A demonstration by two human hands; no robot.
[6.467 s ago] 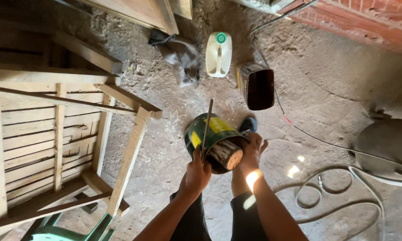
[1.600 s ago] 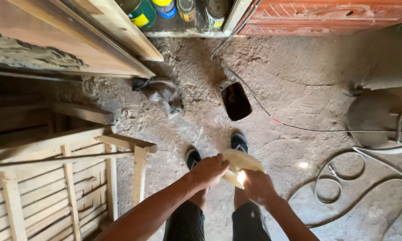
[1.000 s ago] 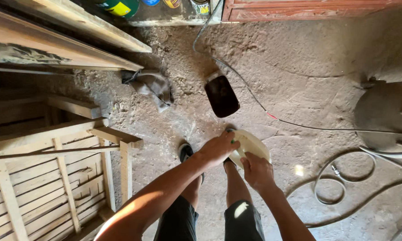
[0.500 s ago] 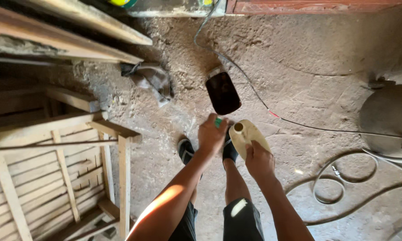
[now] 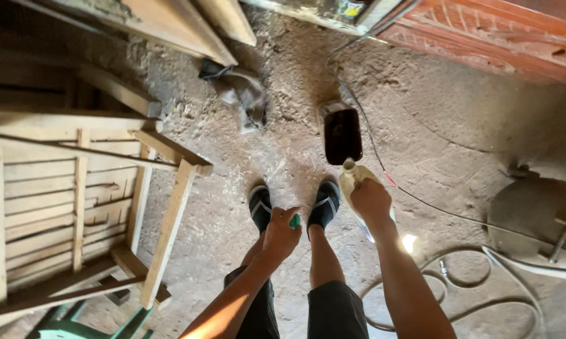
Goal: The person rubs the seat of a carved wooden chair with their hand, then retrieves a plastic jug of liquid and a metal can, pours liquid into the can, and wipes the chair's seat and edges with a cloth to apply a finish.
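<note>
I stand on a rough dirt floor and look down at my feet. My right hand (image 5: 372, 199) grips a pale plastic jug (image 5: 354, 183), tilted with its open mouth pointing at a dark rectangular container (image 5: 342, 134) on the ground just beyond my shoes. My left hand (image 5: 281, 231) is closed around a small green cap (image 5: 294, 221), held above my left shoe, apart from the jug.
A slatted wooden frame (image 5: 75, 201) fills the left side. A grey rag (image 5: 240, 93) lies near the planks at the top. A thin cable (image 5: 433, 207) and a coiled hose (image 5: 477, 295) run on the right, by a round grey disc (image 5: 534, 220). A red brick wall (image 5: 496, 37) stands at the top right.
My left hand has taken the green cap off and drawn back from the jug. My right hand has tipped the jug forward toward the dark container.
</note>
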